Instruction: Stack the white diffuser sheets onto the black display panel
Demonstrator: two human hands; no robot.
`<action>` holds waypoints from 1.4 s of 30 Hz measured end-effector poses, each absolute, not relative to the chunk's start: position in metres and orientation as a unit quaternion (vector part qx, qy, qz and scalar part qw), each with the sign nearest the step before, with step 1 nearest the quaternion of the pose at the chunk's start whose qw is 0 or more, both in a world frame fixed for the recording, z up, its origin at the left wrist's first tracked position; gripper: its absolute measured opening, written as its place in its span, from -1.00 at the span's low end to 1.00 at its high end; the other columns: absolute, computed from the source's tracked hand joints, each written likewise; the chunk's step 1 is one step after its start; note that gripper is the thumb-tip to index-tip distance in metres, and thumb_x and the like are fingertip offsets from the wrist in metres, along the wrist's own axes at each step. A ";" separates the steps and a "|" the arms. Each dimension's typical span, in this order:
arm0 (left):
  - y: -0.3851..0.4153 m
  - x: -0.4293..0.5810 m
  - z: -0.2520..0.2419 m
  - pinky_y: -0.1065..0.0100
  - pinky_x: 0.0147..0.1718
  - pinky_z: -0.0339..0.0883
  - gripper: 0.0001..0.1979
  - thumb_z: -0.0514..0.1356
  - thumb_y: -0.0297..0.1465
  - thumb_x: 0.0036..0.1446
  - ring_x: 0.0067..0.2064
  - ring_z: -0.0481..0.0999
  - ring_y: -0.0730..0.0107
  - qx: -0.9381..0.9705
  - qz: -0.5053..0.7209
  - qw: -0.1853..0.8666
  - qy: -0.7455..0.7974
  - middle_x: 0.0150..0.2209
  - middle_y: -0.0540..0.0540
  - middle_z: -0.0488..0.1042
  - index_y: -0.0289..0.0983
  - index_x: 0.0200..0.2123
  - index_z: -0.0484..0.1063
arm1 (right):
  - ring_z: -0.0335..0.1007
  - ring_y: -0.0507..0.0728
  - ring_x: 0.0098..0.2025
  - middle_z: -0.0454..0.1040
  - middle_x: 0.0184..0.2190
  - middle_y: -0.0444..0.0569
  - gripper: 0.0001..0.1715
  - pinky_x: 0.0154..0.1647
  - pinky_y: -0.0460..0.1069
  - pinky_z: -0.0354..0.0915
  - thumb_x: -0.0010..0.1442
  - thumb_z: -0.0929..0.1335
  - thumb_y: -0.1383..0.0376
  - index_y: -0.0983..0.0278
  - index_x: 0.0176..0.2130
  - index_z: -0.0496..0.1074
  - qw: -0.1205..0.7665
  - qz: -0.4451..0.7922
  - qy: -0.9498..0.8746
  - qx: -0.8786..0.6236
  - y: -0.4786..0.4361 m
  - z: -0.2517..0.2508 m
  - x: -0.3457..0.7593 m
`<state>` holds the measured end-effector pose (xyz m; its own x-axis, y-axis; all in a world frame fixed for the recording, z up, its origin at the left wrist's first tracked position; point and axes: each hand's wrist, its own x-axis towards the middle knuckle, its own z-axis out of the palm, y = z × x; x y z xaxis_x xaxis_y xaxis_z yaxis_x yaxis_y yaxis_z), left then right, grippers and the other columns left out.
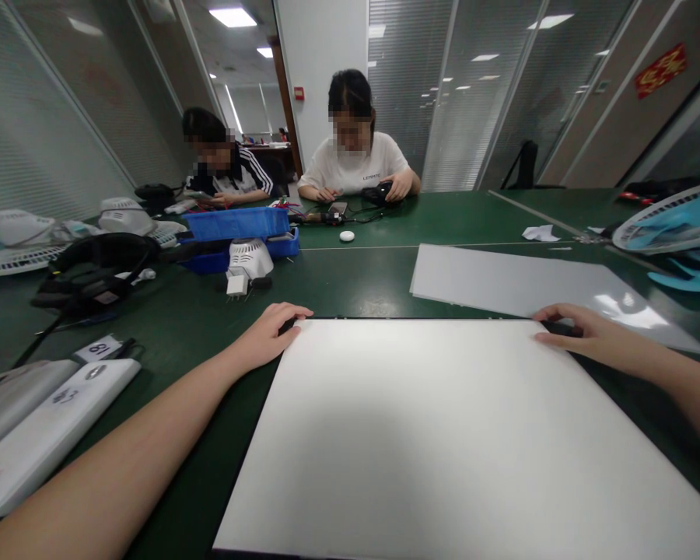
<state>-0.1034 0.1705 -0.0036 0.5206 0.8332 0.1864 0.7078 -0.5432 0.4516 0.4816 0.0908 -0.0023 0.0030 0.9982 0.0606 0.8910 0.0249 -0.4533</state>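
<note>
A large flat white panel [443, 435] with a thin black edge fills the front of the view, lying over the green table. My left hand [274, 330] grips its far left corner, thumb on the white face and fingers over the far edge. At the far right corner, my right hand [577, 330] pinches the panel the same way, its thumb near the white surface. Just beyond the far edge, to the right, rests a thin translucent sheet [519, 280], partly behind my right hand. The panel's underside is hidden.
Two white power banks [64, 428] lie at the left, below a black headset [93, 268]. Blue bins [236, 225] and a white plastic housing [250, 257] stand farther back. Two people sit across the green table [373, 280]. Blue fan blades [677, 225] lie at the right.
</note>
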 end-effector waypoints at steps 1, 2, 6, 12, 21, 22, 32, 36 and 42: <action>0.171 -0.104 -0.004 0.04 0.15 0.26 -0.60 0.04 -0.18 0.30 0.13 0.37 0.07 0.859 0.193 0.160 0.446 0.05 -0.17 0.49 -0.19 0.09 0.43 | 0.45 0.34 -0.02 0.54 -0.06 0.10 -0.28 -0.21 0.08 0.41 -0.01 0.38 -0.28 0.20 -0.11 0.47 0.187 0.146 -0.690 -0.684 0.090 -0.002 0.482; 0.171 -0.104 -0.005 0.04 0.16 0.24 -0.61 0.03 -0.19 0.30 0.14 0.37 0.07 0.861 0.193 0.158 0.443 0.06 -0.18 0.48 -0.19 0.08 0.43 | 0.45 0.34 -0.01 0.53 -0.06 0.10 -0.27 -0.20 0.08 0.41 -0.02 0.39 -0.27 0.20 -0.10 0.47 0.189 0.147 -0.686 -0.687 0.090 -0.002 0.482; 0.174 -0.105 -0.008 0.05 0.18 0.21 -0.62 0.02 -0.19 0.31 0.15 0.36 0.07 0.866 0.194 0.154 0.435 0.07 -0.16 0.48 -0.18 0.08 0.43 | 0.43 0.36 0.05 0.52 -0.01 0.08 -0.26 -0.12 0.11 0.42 -0.05 0.40 -0.26 0.17 -0.07 0.48 0.184 0.153 -0.683 -0.690 0.089 -0.001 0.482; 0.178 -0.108 -0.013 0.07 0.18 0.19 -0.61 0.03 -0.19 0.31 0.14 0.36 0.08 0.869 0.193 0.153 0.429 0.06 -0.15 0.48 -0.19 0.09 0.43 | 0.39 0.37 0.11 0.50 0.04 0.05 -0.28 -0.08 0.14 0.42 -0.10 0.41 -0.27 0.14 -0.12 0.49 0.176 0.161 -0.676 -0.697 0.088 0.002 0.481; 0.178 -0.108 -0.010 0.06 0.14 0.23 -0.57 0.04 -0.14 0.30 0.13 0.34 0.05 0.859 0.187 0.168 0.446 0.05 -0.16 0.46 -0.20 0.11 0.42 | 0.38 0.35 0.11 0.48 0.06 0.05 -0.30 -0.03 0.14 0.39 -0.01 0.39 -0.24 0.14 -0.06 0.47 0.168 0.155 -0.685 -0.692 0.086 0.002 0.482; 0.178 -0.108 -0.010 0.05 0.15 0.23 -0.56 0.04 -0.14 0.30 0.13 0.34 0.05 0.859 0.188 0.168 0.445 0.05 -0.16 0.47 -0.21 0.11 0.42 | 0.37 0.35 0.11 0.47 0.07 0.05 -0.30 -0.01 0.14 0.38 -0.01 0.40 -0.24 0.14 -0.05 0.47 0.168 0.158 -0.683 -0.693 0.086 0.002 0.481; 0.177 -0.108 -0.009 0.05 0.10 0.30 -0.54 0.08 -0.10 0.25 0.16 0.34 0.00 0.858 0.181 0.163 0.453 0.09 -0.14 0.47 -0.17 0.11 0.43 | 0.34 0.34 0.13 0.46 0.10 0.08 -0.31 0.05 0.15 0.33 -0.04 0.43 -0.19 0.15 -0.04 0.44 0.170 0.183 -0.658 -0.710 0.084 0.007 0.478; 0.177 -0.107 -0.010 0.05 0.09 0.31 -0.54 0.07 -0.10 0.25 0.15 0.36 0.00 0.860 0.186 0.155 0.450 0.08 -0.14 0.48 -0.17 0.11 0.44 | 0.34 0.35 0.16 0.46 0.11 0.08 -0.33 0.04 0.16 0.35 -0.04 0.42 -0.18 0.14 -0.05 0.45 0.175 0.179 -0.656 -0.712 0.083 0.007 0.478; 0.182 -0.110 -0.016 0.05 0.17 0.22 -0.55 0.05 -0.07 0.30 0.15 0.36 0.05 0.864 0.201 0.154 0.436 0.06 -0.14 0.48 -0.17 0.09 0.45 | 0.36 0.36 0.14 0.49 0.07 0.06 -0.34 0.06 0.21 0.36 -0.06 0.41 -0.20 0.14 -0.10 0.47 0.186 0.171 -0.663 -0.705 0.084 0.006 0.478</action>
<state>-0.1101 0.1822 -0.0163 0.5393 0.8145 0.2138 0.6908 -0.5731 0.4408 0.4782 0.0844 0.0056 0.0622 0.9980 0.0058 0.8706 -0.0514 -0.4893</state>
